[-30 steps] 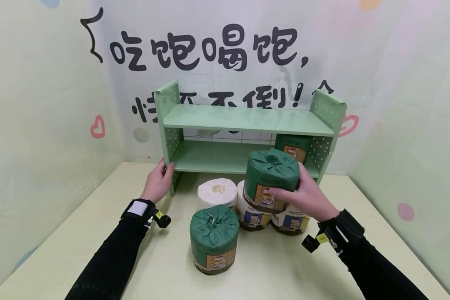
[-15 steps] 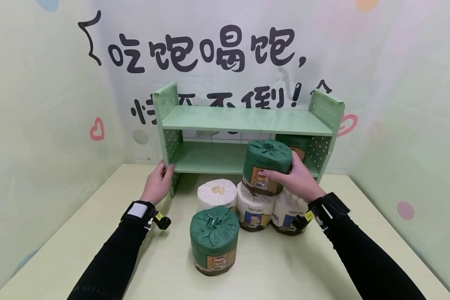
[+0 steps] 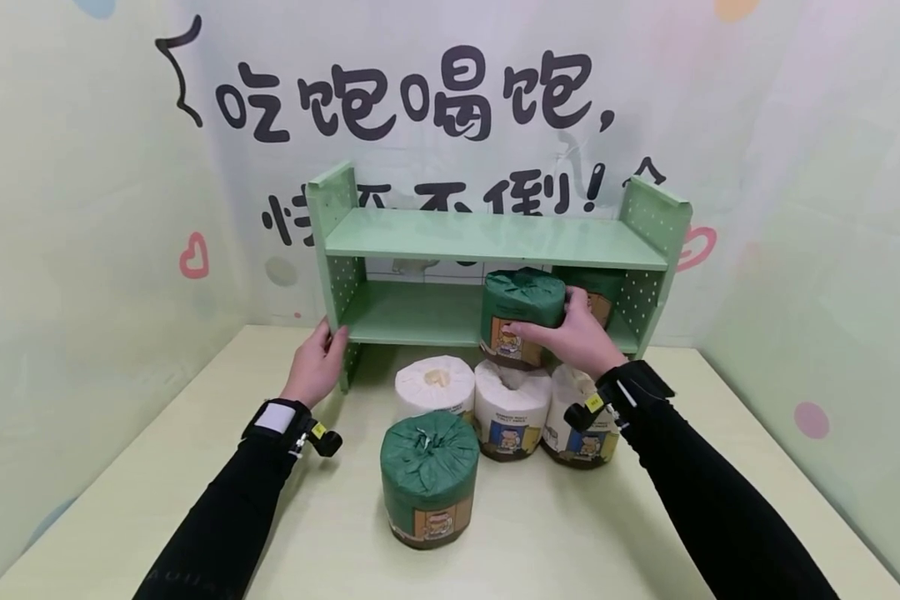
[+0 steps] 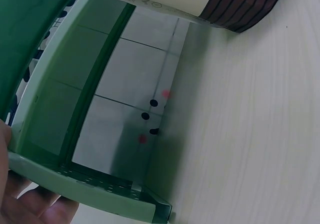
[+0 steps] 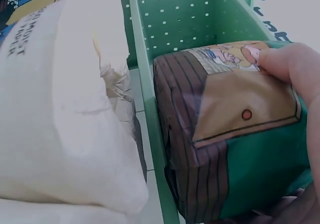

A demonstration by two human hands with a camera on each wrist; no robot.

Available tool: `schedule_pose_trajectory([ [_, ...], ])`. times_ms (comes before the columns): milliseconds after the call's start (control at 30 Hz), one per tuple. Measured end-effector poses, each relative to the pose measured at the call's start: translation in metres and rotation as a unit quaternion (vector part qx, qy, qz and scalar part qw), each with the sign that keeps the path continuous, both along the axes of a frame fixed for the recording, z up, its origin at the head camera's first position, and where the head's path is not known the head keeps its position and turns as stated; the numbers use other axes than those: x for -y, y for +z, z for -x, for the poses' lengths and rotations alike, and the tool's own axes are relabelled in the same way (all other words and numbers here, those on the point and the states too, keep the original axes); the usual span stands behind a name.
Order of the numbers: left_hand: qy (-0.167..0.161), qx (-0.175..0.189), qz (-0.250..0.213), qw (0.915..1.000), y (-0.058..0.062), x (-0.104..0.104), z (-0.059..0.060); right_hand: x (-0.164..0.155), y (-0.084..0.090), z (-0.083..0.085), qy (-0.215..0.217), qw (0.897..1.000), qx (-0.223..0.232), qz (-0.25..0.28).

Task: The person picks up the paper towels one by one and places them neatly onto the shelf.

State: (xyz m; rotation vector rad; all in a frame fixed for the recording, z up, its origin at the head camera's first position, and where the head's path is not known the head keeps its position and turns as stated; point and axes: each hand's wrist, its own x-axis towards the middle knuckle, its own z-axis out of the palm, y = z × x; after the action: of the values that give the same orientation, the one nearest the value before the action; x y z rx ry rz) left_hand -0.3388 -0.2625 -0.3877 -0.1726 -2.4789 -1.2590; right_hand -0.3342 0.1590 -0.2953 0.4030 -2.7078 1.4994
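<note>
Steadying comes first at far left: the left hand (image 3: 317,364) is seen gripping the left upright of the green rack (image 3: 487,237), fingers curled round its front edge near the lower shelf (image 3: 412,315); the left wrist view shows fingers (image 4: 30,204) under that panel. Near centre on the table (image 3: 195,467), a green-wrapped roll (image 3: 428,479) is stood alone, apart from the rest. Behind it, three white-wrapped rolls (image 3: 512,408) are lined up touching, just in front of the rack. Further right, a second green roll (image 3: 521,315) is clamped by the right hand (image 3: 577,337), thumb on the near face and fingers round the far side, and is held at the front lip of the lower shelf; whether its base is already resting there cannot be told. In the right wrist view the held roll's brown base sits against the shelf edge. At far right, another green roll (image 3: 594,290) is parked deep in the lower shelf's corner. Judged step: shelving the held roll. Next move likely calls for sliding it inward beside the parked roll, upright, then letting go.
</note>
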Motion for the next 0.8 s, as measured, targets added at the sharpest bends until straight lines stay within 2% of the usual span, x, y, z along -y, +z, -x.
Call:
schedule_pose_trajectory([
  [100,-0.003,0.003,-0.003,1.0000,0.001,-0.002,0.000,0.002,0.000,0.003,-0.009,1.000,0.007,0.003],
  [333,0.002,0.003,-0.004,1.0000,0.001,-0.003,0.001,0.009,0.000,0.005,-0.034,0.999,-0.021,-0.029],
  [533,0.000,0.010,-0.011,0.9999,-0.001,0.000,0.001,0.016,0.003,0.006,-0.043,0.999,-0.021,-0.025],
  [800,-0.004,0.009,-0.018,0.9998,0.001,-0.002,-0.002,0.020,0.006,0.010,-0.068,0.994,-0.032,-0.085],
])
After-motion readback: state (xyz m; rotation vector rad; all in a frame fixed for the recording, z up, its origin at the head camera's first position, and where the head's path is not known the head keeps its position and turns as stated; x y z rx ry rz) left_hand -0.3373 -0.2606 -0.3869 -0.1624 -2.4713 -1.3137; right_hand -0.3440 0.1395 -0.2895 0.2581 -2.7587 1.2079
